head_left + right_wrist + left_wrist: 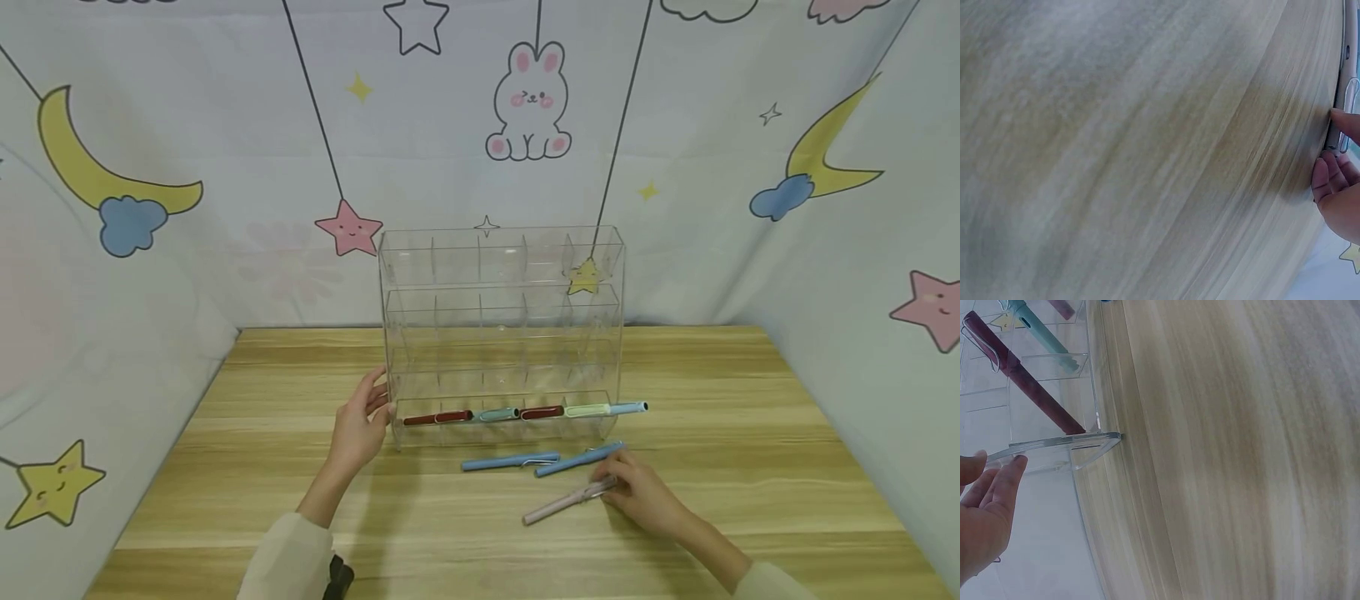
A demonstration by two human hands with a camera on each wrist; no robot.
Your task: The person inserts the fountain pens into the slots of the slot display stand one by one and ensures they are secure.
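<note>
A clear acrylic pen rack (502,340) stands on the table, with several tiers split by dividers. Along its bottom tier lie a dark red pen (438,417), a teal pen (497,414), another dark red pen (542,412), a pale green pen (587,410) and a light blue pen (628,407). My left hand (362,425) touches the rack's left side, its fingers (1009,481) fairly straight against the panel. With thumb and fingers, my right hand (641,493) pinches the cap end of a pale pink pen (562,505), low over the table.
Two blue pens (510,461) (577,459) lie on the wooden table (435,533) in front of the rack, one close to my right fingers. Behind and at both sides hangs a printed white cloth (450,150). A black object (339,577) shows beside my left sleeve.
</note>
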